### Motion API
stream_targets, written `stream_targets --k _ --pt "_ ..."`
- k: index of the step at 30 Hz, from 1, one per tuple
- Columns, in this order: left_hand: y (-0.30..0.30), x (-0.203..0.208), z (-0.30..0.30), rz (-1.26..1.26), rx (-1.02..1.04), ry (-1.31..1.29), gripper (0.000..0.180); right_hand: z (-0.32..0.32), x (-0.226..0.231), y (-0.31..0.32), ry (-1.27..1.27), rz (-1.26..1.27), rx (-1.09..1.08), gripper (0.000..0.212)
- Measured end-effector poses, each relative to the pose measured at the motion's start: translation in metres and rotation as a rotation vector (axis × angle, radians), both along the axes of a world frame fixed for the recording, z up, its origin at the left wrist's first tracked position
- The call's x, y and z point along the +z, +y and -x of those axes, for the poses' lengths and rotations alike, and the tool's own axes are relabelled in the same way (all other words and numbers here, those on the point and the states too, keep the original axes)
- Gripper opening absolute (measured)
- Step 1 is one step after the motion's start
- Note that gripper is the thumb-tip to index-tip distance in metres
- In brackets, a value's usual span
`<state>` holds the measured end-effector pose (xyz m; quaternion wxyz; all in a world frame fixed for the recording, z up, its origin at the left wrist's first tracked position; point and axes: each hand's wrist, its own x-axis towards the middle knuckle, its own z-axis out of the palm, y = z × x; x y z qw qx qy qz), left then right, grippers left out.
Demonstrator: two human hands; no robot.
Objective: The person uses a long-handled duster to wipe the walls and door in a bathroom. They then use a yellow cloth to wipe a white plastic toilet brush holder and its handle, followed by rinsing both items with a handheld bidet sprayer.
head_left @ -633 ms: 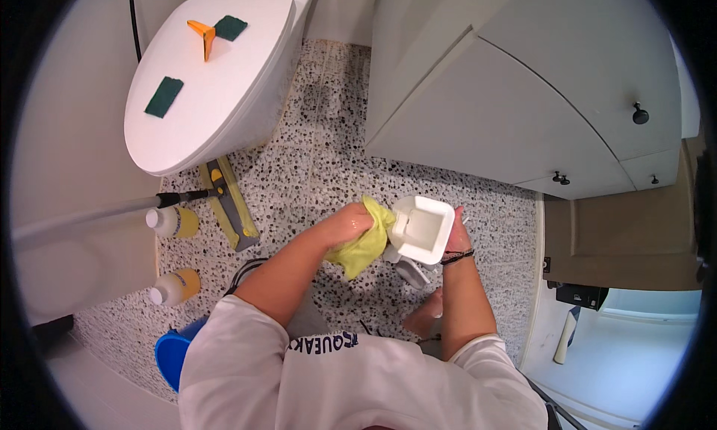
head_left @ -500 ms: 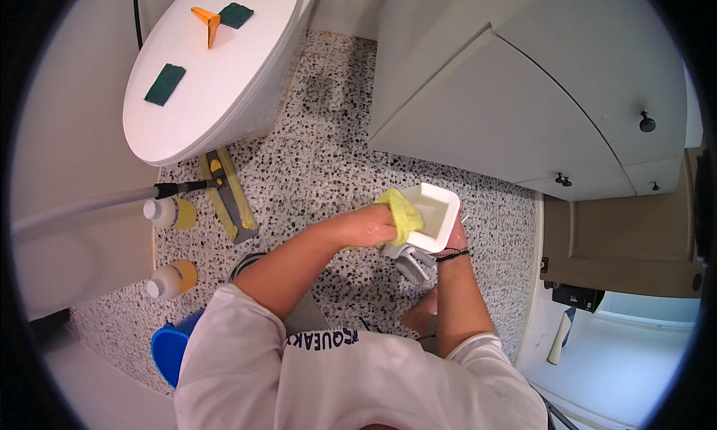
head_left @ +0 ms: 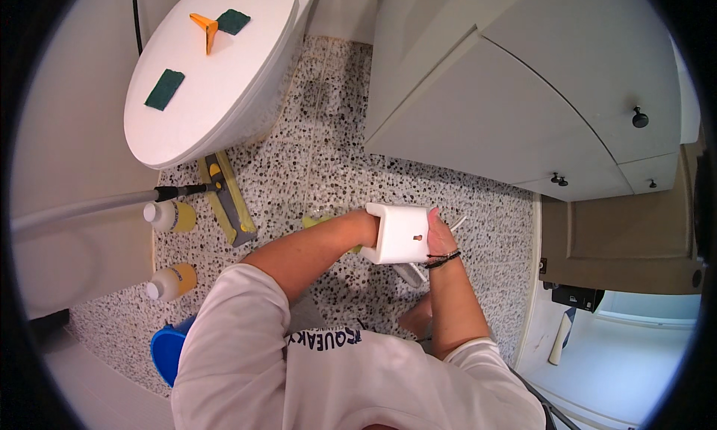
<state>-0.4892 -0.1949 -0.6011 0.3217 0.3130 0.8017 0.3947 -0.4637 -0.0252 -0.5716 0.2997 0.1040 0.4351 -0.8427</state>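
A white container [head_left: 399,234] lies on its side between the person's two hands, above the speckled floor [head_left: 336,157], its mouth toward nine o'clock and a wall with a small keyhole-like slot [head_left: 417,238] facing up. Measured from the container, the left hand [head_left: 367,227] comes in from nine o'clock and reaches into the mouth; the rim and wall hide its fingers, so how far it is open and what it grips cannot be told. Parts of a yellow-green cloth [head_left: 314,221] show on both sides of that wrist. The right hand [head_left: 441,237] is at three o'clock, curled against the container's closed end and holding it, thumb along the upper edge and the remaining fingers mostly out of sight. A dark bracelet [head_left: 442,260] circles its wrist.

Below the container, at six o'clock, a grey object [head_left: 409,273] is partly covered. Well apart, toward nine, stand two bottles [head_left: 170,216] of yellowish liquid, with a flat mop head [head_left: 233,206] beside the upper one. The blue bucket [head_left: 169,353] sits at eight; the toilet lid [head_left: 216,94], carrying two green pads [head_left: 164,90] and an orange tool [head_left: 208,32], lies at ten.
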Motion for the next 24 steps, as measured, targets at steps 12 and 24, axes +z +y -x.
stream_targets --k 12,24 --pt "0.005 -0.014 -0.015 -0.006 0.066 -0.101 0.031 0.004 -0.044 0.02 0.015 -0.068 0.071 0.055" --pt "-0.004 0.005 -0.007 0.154 -0.143 0.264 0.03 0.0 0.0 0.01 -0.036 0.069 -0.125 0.067"
